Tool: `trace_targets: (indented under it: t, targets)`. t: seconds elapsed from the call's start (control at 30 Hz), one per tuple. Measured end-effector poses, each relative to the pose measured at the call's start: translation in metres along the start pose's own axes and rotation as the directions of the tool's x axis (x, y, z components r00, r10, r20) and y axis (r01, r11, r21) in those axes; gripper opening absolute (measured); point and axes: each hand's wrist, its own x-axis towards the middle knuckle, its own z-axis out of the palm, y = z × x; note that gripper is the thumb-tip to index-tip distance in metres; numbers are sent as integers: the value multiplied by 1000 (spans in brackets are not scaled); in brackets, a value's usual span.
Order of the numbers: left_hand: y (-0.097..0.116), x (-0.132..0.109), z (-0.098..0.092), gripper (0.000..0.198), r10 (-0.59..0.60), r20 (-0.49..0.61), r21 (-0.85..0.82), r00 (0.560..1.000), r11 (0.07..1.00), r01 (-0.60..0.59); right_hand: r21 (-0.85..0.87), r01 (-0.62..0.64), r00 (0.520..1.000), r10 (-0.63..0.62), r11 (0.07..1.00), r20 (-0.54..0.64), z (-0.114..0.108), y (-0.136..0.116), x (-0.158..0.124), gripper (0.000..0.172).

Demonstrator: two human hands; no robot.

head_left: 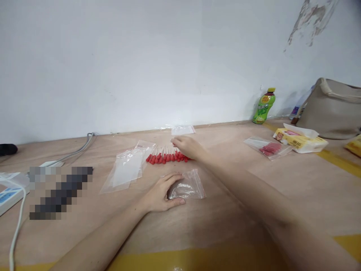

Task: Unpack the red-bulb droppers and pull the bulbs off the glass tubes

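Observation:
My left hand [165, 192] curls round the near-left end of a small clear plastic bag [188, 186] on the table, thumb along its near edge and fingers over its far edge. The bag bulges a little between them. Just beyond it lies a row of thin pale sticks with red tips [166, 158], red ends towards me. Over the pale ends at the right of that row is my right hand [186, 146], its fingers closed in a pinch. What is between those fingertips is hidden.
Left of the sticks lie flat clear bags [126, 167]; another bag [183, 130] rests by the wall. At right are a bag of red-tipped sticks [269, 147], a tissue pack [301, 139], a green bottle [264, 106] and a grey bag [331, 109]. A power strip [12, 194] stands left.

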Motion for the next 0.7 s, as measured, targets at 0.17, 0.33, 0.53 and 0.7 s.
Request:
trace_targets:
  t: [0.17,0.33,0.53,0.7]
  targets:
    - [-2,1,1,64,23,-7,-3,1000,1000,-23,-31,53,994,-50,998,98,23,-12,16,21]
    - [-1,1,1,63,43,-11,-9,999,999,-43,-74,54,991,-45,996,127,35,-15,16,13]
    - [-3,0,1,63,37,-21,-32,999,999,-37,-104,9,999,-5,995,36,21,-13,-6,26]
    - [-3,0,2,69,34,-3,-18,999,999,-35,127,-27,995,38,992,-91,-3,-13,-74,30]
